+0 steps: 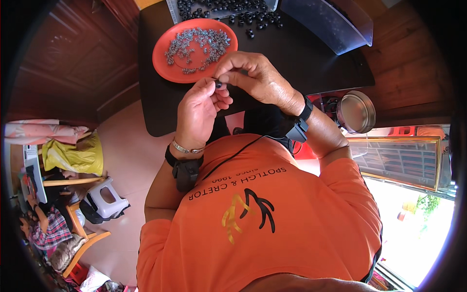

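Probably a home — stool [108, 197], laundry [73, 153]

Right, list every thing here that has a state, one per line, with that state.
Left hand: raised over the table edge, fingers pinching a small dark part.
Right hand: fingers closed on the same small part.
Orange plate: on the black table, holding a loose heap of small grey metal pieces.
Clear tray: open, full of small black parts.
Round tin: on its side.
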`<state>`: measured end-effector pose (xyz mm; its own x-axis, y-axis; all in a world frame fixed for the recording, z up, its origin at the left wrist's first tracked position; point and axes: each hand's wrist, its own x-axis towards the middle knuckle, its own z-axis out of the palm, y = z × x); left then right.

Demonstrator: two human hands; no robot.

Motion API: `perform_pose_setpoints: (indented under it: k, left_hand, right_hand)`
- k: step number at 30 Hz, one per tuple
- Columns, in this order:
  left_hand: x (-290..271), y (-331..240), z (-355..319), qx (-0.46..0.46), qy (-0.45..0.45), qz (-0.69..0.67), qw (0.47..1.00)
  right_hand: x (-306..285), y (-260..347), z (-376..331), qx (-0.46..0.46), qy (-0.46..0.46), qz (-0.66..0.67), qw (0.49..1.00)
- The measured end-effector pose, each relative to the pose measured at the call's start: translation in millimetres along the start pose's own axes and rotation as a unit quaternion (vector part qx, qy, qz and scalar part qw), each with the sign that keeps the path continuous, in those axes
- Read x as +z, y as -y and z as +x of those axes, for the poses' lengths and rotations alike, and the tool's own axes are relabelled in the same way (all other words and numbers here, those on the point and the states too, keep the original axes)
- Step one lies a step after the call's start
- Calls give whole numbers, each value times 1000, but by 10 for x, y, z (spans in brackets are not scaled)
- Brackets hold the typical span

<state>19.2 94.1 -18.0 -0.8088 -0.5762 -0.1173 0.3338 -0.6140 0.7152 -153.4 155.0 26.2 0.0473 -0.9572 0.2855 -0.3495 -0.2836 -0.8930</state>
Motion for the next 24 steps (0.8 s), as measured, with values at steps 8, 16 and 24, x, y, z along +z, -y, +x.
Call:
perform_pose_setpoints:
  k: [8, 16, 24]
  left_hand:
    - [14, -16, -26, 11, -32, -32, 999]
    - [-8, -54, -45, 41, -39, 36, 998]
    - [-56, -82, -72, 47, -46, 36, 997]
  right_hand:
    - [-42, 52, 45, -4, -23, -6, 1000]
    - [-13, 116, 117, -21, 31, -157, 987]
    - [-4, 105, 233, -2, 89, -174, 981]
